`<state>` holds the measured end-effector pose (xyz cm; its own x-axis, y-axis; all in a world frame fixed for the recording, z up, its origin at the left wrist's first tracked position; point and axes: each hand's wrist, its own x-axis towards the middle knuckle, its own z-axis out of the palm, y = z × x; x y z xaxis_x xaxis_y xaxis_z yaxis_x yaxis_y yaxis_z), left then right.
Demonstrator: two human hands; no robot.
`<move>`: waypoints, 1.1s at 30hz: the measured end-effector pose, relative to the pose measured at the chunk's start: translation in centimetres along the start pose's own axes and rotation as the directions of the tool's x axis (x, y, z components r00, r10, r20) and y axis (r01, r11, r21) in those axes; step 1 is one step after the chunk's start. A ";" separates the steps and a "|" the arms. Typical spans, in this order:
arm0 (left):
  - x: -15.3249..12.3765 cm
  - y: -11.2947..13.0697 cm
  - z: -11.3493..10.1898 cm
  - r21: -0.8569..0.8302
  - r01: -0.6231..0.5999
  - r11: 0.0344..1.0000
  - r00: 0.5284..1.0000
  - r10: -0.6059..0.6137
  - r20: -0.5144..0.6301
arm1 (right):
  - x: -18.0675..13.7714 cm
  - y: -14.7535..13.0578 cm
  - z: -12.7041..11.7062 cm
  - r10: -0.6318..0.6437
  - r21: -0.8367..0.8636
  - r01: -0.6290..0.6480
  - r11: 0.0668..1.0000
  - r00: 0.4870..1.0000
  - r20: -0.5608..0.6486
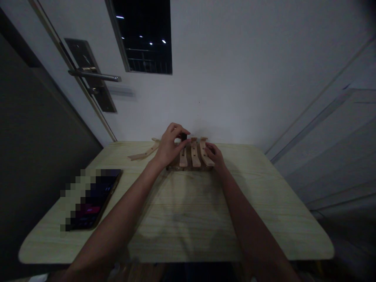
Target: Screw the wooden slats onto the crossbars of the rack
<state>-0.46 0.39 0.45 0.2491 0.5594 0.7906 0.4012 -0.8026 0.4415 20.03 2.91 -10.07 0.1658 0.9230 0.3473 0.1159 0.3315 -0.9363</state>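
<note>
My left hand (pixel 169 145) is closed in a pinch around a small dark object (pixel 184 136) whose kind I cannot make out. Below it is a curved wooden piece (pixel 183 158), one of three side by side on a low brown base (pixel 190 169). The middle wooden piece (pixel 195 154) has dark holes along it. My right hand (pixel 216 154) has curled fingers against the rightmost wooden piece (pixel 205 150), gripping its right side. Left of my left hand, a separate bent wooden piece (pixel 145 154) lies on the table, partly hidden behind that hand.
A dark phone or tablet (pixel 100 203) lies at the left of the pale wood-grain table (pixel 188 219). Behind the table's far edge stands a white door (pixel 235 78) with a metal handle (pixel 96 75) and a dark window (pixel 143 35).
</note>
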 end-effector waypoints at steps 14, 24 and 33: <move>-0.3 0.5 0.2 -0.024 0.069 0.997 0.993 -0.066 0.096 | 0.1 0.2 -0.1 0.005 -0.036 -0.005 0.999 1.000 -0.012; 0.0 0.1 0.0 0.119 0.005 0.993 1.000 -0.005 0.000 | 0.3 -0.2 0.1 0.038 -0.001 -0.038 0.999 0.999 0.001; -0.3 0.1 0.2 0.044 0.030 0.999 0.995 -0.034 0.095 | 0.4 0.3 0.1 0.007 -0.015 -0.007 1.000 1.000 -0.010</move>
<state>-0.30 0.15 0.19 0.3180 0.6036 0.7311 0.4469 -0.7756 0.4459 20.06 3.39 -10.27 0.1767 0.9233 0.3412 0.1297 0.3217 -0.9379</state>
